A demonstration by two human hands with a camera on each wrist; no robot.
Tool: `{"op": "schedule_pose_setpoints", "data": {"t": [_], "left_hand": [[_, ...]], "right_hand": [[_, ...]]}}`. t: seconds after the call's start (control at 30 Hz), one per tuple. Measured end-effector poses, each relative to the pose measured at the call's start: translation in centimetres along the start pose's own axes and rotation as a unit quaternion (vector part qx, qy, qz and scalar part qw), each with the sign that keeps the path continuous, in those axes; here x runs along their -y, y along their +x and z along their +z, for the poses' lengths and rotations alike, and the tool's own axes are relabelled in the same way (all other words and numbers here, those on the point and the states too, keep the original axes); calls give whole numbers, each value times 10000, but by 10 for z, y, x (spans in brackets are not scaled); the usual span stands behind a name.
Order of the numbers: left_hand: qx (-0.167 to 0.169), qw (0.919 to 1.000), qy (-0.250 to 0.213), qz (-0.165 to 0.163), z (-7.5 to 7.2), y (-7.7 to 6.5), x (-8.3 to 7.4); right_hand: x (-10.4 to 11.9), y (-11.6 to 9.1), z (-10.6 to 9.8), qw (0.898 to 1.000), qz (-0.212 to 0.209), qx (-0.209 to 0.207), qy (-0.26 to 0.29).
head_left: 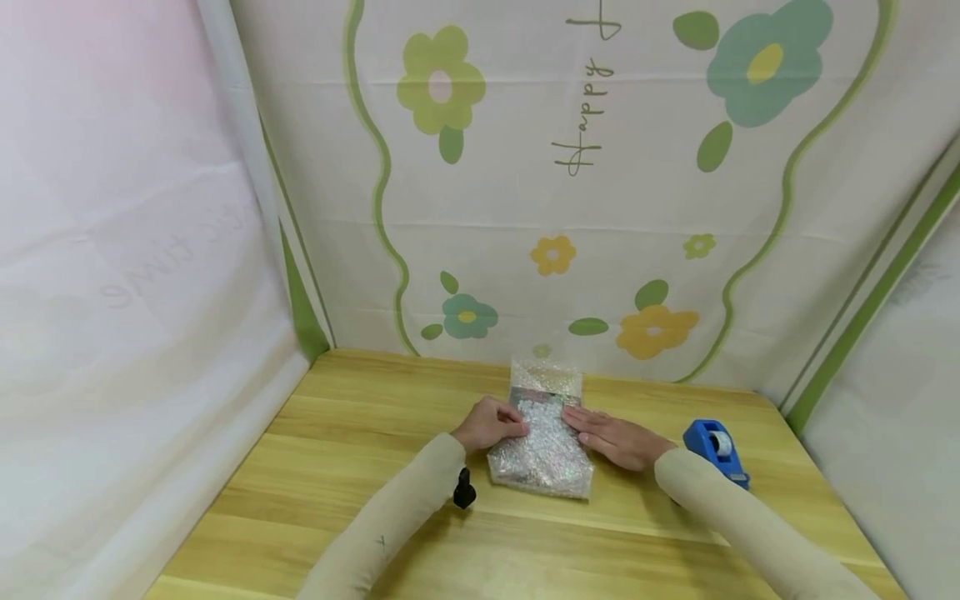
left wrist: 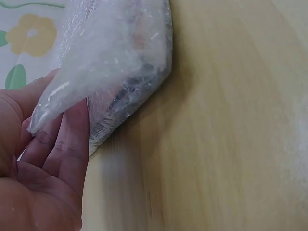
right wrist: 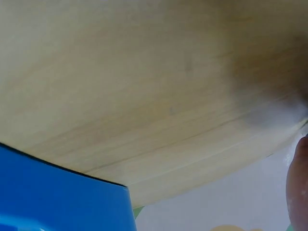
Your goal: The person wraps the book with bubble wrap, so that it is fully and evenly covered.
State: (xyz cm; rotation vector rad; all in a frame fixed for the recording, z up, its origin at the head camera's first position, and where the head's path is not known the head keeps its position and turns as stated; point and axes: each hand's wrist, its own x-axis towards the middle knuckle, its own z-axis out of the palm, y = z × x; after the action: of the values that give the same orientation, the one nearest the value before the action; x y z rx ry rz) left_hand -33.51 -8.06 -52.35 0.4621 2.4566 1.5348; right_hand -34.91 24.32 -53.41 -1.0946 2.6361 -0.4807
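On the table lies a flat item wrapped in clear bubble wrap (head_left: 542, 454), its far end a loose single flap with a dark-edged item showing through below it. My left hand (head_left: 491, 423) pinches the wrap's left edge between thumb and fingers. In the left wrist view, a raised flap of bubble wrap (left wrist: 91, 67) runs into that hand (left wrist: 53, 159). My right hand (head_left: 615, 437) lies with straight fingers on the wrap's right edge. Only a small part of the right hand (right wrist: 299, 185) shows in the right wrist view.
A blue tape dispenser (head_left: 712, 454) with a roll of tape stands right of my right forearm; its blue side (right wrist: 62, 192) is close in the right wrist view. The wooden table (head_left: 360, 467) ends at a flower-printed curtain (head_left: 510, 192), with more fabric on both sides.
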Motion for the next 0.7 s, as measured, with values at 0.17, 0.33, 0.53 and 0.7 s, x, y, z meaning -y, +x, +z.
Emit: {"op": "schedule_pose_setpoints", "data": {"t": [0.17,0.33,0.53,0.7], "left_hand": [[-68,9996,246,75,3,-1,-5],[-80,9990,431,129,4,0,-8],[-154,9977,633,162,7,2,-4],[-251,9970,722,150,7,1,-4]], "right_hand": [[2,-2,1,9998,167,61,59],[10,-3,-5,9995,268,67,130],[12,-1,-6,9996,216,87,143],[14,1,-6,9995,247,142,141]]}}
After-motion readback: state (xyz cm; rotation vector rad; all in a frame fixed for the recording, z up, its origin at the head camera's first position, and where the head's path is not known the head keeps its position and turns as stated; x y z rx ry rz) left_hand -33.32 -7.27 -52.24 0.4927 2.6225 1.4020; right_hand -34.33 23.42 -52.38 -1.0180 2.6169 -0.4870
